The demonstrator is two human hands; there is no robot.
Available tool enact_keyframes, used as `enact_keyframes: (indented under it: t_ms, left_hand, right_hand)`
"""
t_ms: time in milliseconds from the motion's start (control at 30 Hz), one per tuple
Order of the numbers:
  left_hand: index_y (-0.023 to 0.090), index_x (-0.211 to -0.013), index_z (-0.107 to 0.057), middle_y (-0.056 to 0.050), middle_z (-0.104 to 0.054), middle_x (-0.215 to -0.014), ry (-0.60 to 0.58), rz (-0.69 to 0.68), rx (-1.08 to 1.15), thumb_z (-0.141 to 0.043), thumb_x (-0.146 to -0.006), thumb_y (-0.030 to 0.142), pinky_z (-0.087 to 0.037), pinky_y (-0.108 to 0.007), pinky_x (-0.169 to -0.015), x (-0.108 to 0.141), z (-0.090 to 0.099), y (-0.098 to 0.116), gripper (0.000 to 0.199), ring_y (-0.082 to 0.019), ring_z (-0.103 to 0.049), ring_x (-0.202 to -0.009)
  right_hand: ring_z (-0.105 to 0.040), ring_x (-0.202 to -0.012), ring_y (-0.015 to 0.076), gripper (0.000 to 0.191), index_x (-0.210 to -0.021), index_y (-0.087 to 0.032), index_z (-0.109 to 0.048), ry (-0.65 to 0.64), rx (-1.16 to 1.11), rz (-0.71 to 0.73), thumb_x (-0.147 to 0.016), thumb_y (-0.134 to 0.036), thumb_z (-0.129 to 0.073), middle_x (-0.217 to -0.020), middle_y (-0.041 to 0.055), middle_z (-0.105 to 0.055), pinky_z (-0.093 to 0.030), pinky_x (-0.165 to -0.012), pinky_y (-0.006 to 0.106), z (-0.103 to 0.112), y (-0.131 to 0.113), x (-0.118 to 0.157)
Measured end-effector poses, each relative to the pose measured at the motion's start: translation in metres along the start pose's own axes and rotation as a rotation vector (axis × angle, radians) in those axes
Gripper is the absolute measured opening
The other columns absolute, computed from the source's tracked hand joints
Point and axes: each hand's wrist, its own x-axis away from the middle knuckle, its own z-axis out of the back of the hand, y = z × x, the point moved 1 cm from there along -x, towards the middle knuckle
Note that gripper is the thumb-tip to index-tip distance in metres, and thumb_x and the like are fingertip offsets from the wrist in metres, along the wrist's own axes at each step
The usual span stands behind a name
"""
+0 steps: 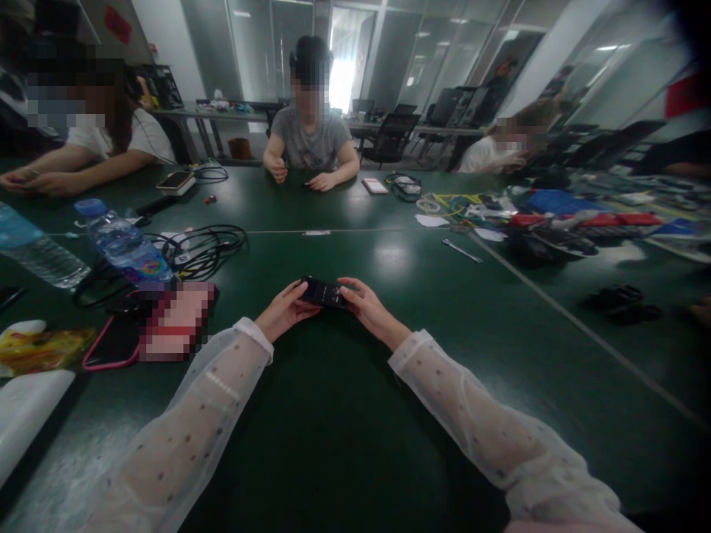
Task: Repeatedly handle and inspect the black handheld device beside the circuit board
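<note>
A small black device (324,293) with pale marks on its face lies sideways between my two hands, just over the green table (333,392). My left hand (285,309) grips its left end, thumb on top and fingers beneath. At the right end my right hand (369,307) holds it too, with the thumb on its face. The fingers under the device are partly hidden. Both forearms wear sheer white dotted sleeves.
Left: two water bottles (123,240), black cables (208,248), a pink-edged phone (114,340), a yellow packet (47,349). A wrench (462,250) lies right of centre, beyond it tangled wires and tools (583,222). A person (312,137) sits opposite; others sit left and right.
</note>
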Motion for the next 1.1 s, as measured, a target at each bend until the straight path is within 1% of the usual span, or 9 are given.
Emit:
enact_keyframes:
  t_ms: [200, 300, 400, 533, 667, 767, 933, 1100]
  left_hand:
    - [0.017, -0.128, -0.052, -0.012, -0.071, -0.094, 0.019, -0.008, 0.006, -0.066, -0.086, 0.027, -0.052, -0.043, -0.089, -0.0020, 0.0017, -0.0015, 0.045, -0.023, -0.071, -0.084]
    - [0.017, -0.127, -0.053, -0.011, -0.071, -0.093, 0.022, -0.007, 0.008, -0.066, -0.086, 0.027, -0.052, -0.042, -0.088, -0.0025, 0.0018, -0.0021, 0.044, -0.022, -0.071, -0.082]
    - [0.017, -0.126, -0.053, -0.012, -0.070, -0.097, 0.024, 0.001, 0.011, -0.066, -0.086, 0.029, -0.051, -0.042, -0.089, -0.0025, 0.0013, -0.0024, 0.043, -0.022, -0.070, -0.084]
    - [0.018, -0.123, -0.055, -0.013, -0.068, -0.107, 0.016, 0.033, 0.051, -0.066, -0.087, 0.030, -0.049, -0.041, -0.093, -0.0043, 0.0032, -0.0040, 0.040, -0.023, -0.068, -0.093]
    - [0.016, -0.119, -0.057, -0.012, -0.067, -0.106, 0.023, 0.063, 0.082, -0.065, -0.087, 0.029, -0.047, -0.040, -0.096, -0.0062, 0.0062, -0.0050, 0.036, -0.022, -0.067, -0.094]
    - [0.016, -0.120, -0.057, -0.013, -0.067, -0.107, 0.006, 0.069, 0.098, -0.065, -0.087, 0.028, -0.046, -0.040, -0.096, -0.0055, 0.0066, -0.0043, 0.035, -0.022, -0.066, -0.095]
    - [0.016, -0.125, -0.054, -0.015, -0.065, -0.113, -0.013, 0.090, 0.108, -0.065, -0.087, 0.027, -0.045, -0.043, -0.098, -0.0033, 0.0051, -0.0028, 0.041, -0.025, -0.066, -0.100]
    - [0.020, -0.131, -0.050, -0.015, -0.064, -0.115, -0.030, 0.116, 0.120, -0.065, -0.087, 0.029, -0.044, -0.044, -0.099, -0.0037, 0.0051, -0.0032, 0.047, -0.027, -0.065, -0.101]
  right_hand:
    - [-0.063, -0.088, 0.0174, 0.043, -0.112, -0.025, -0.054, 0.016, -0.001, 0.002, -0.076, -0.042, -0.071, -0.099, 0.0027, -0.065, -0.052, -0.077, 0.032, -0.0018, 0.0001, 0.0000]
    - [-0.064, -0.087, 0.0167, 0.042, -0.111, -0.026, -0.055, 0.020, -0.002, -0.002, -0.076, -0.042, -0.072, -0.099, 0.0020, -0.066, -0.052, -0.078, 0.032, -0.0022, -0.0003, 0.0000]
    - [-0.064, -0.089, 0.0169, 0.043, -0.111, -0.025, -0.056, 0.015, -0.025, -0.002, -0.075, -0.042, -0.073, -0.100, 0.0022, -0.066, -0.052, -0.079, 0.032, -0.0015, 0.0009, -0.0007]
    - [-0.064, -0.092, 0.0174, 0.041, -0.111, -0.026, -0.056, 0.007, -0.015, 0.010, -0.076, -0.042, -0.071, -0.102, 0.0026, -0.066, -0.052, -0.082, 0.034, -0.0011, 0.0031, -0.0013]
    - [-0.063, -0.096, 0.0182, 0.041, -0.113, -0.026, -0.054, -0.005, 0.018, 0.012, -0.079, -0.043, -0.069, -0.106, 0.0038, -0.066, -0.051, -0.085, 0.036, -0.0019, 0.0025, 0.0002]
    - [-0.063, -0.099, 0.0197, 0.041, -0.115, -0.026, -0.053, -0.017, 0.058, 0.006, -0.080, -0.044, -0.067, -0.109, 0.0052, -0.065, -0.051, -0.087, 0.038, -0.0023, 0.0012, 0.0012]
    - [-0.063, -0.097, 0.0186, 0.039, -0.114, -0.026, -0.053, -0.034, 0.048, -0.004, -0.081, -0.044, -0.066, -0.107, 0.0045, -0.065, -0.050, -0.087, 0.036, -0.0031, -0.0001, 0.0015]
    - [-0.061, -0.099, 0.0187, 0.039, -0.113, -0.026, -0.055, -0.022, 0.032, -0.002, -0.081, -0.044, -0.067, -0.107, 0.0038, -0.065, -0.048, -0.088, 0.036, -0.0051, -0.0015, 0.0029]
